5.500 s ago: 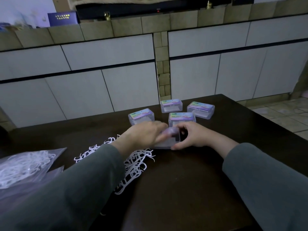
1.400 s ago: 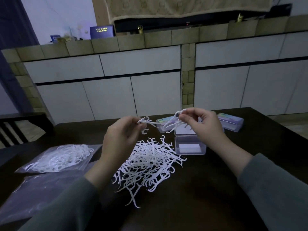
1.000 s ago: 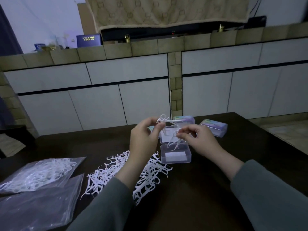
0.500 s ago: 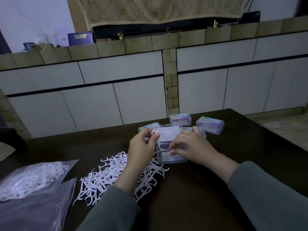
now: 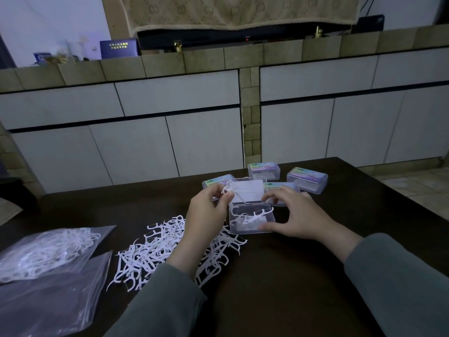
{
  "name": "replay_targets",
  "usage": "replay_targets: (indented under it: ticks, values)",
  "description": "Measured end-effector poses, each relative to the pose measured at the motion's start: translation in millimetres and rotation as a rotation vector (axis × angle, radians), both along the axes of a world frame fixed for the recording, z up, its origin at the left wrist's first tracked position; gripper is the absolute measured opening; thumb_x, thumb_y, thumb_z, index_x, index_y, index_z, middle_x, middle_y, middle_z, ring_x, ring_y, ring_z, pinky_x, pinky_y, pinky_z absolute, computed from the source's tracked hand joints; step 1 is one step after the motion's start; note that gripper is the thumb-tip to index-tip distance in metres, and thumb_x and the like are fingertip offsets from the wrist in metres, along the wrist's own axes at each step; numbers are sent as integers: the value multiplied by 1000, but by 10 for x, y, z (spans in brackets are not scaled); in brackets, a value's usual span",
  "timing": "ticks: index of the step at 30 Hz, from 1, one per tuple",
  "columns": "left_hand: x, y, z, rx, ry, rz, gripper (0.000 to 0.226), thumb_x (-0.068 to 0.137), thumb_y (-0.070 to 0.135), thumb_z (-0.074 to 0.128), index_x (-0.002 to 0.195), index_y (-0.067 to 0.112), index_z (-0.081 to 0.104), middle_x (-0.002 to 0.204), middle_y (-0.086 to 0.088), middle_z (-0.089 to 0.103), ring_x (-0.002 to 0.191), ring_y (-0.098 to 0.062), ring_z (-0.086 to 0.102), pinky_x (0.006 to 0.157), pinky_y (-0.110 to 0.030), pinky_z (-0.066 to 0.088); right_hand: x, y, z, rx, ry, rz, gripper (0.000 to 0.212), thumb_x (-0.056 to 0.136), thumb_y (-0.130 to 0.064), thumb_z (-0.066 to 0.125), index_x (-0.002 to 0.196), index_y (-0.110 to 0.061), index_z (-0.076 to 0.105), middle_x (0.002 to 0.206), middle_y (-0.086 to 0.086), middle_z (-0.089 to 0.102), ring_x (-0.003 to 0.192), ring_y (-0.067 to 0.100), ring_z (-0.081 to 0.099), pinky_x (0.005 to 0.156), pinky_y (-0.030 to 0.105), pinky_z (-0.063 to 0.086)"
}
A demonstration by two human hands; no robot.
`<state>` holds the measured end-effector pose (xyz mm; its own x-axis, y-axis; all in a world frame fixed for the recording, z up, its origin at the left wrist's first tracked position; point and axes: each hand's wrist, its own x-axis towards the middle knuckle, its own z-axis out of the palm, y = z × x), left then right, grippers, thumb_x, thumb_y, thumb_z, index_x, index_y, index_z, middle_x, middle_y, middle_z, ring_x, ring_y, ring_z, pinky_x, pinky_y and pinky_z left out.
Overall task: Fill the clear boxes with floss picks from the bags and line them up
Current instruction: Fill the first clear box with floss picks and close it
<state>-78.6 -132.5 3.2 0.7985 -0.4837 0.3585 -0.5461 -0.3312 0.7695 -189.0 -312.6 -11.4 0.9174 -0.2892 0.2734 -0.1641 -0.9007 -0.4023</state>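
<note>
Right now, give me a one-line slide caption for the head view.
Left hand pinches floss picks above the open clear box; right hand steadies it.

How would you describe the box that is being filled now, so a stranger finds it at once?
On the dark table, look just right of the loose heap of white floss picks. The open clear box sits there between the left hand and right hand. Unlike the four closed boxes behind it, its lid stands up and a few picks lie inside.
</note>
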Motion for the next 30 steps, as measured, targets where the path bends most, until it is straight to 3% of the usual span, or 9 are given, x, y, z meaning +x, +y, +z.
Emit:
replay_targets:
  ticks: [4,9,11,15,21,25,28,30]
  values:
    - [-45,-16,-7,13,-70,-45,11,95,31,57,85,26,59,91,10,64,74,-1,57,55,-12,41,-16,20,-51,26,71,-17,87,67,-72,68,141,-42,34,138,-14,48,124,12,42,105,36,33]
    - [-100,-85,12,397,-504,17,18,96,38,54,105,26,63,98,10,60,85,-10,54,61,-23,36,14,-28,-111,99,106,-3,82,69,-70,68,141,-46,37,144,-13,44,131,16,35,107,38,35]
    - [-111,-139,9,495,-564,5,23,96,40,53,111,28,64,105,8,62,91,-14,57,66,-27,46,22,-37,-115,117,113,2,81,68,-70,69,140,-46,39,145,-13,44,132,16,34,108,39,33]
    - [-97,-177,12,597,-481,-36,27,95,42,55,115,30,68,113,3,61,103,-18,56,78,-30,48,25,-41,-131,126,107,-2,81,67,-69,70,139,-47,39,144,-15,44,133,18,33,108,39,33]
    - [-93,-165,-27,517,-411,-147,30,90,50,58,116,37,68,118,8,63,107,-14,54,78,-29,47,57,-84,-186,148,111,6,90,58,-82,62,138,-48,41,144,-15,44,133,16,34,108,44,35]
    - [-110,-234,-30,596,-400,-182,28,94,48,52,118,43,65,114,1,62,102,-15,55,75,-27,44,52,-102,-195,152,101,13,94,54,-87,57,138,-48,42,142,-17,47,132,15,37,108,44,34]
    - [-77,-242,5,652,-435,-176,27,92,50,54,113,39,68,108,0,61,96,-13,51,71,-25,41,41,-94,-198,127,107,6,88,60,-80,63,139,-47,41,143,-15,46,131,18,35,106,42,35]
    - [-53,-240,39,657,-414,-180,27,90,50,59,112,38,68,112,3,62,102,-13,51,76,-27,44,40,-92,-198,119,109,0,89,60,-81,63,139,-48,40,142,-16,46,130,19,34,105,41,36]
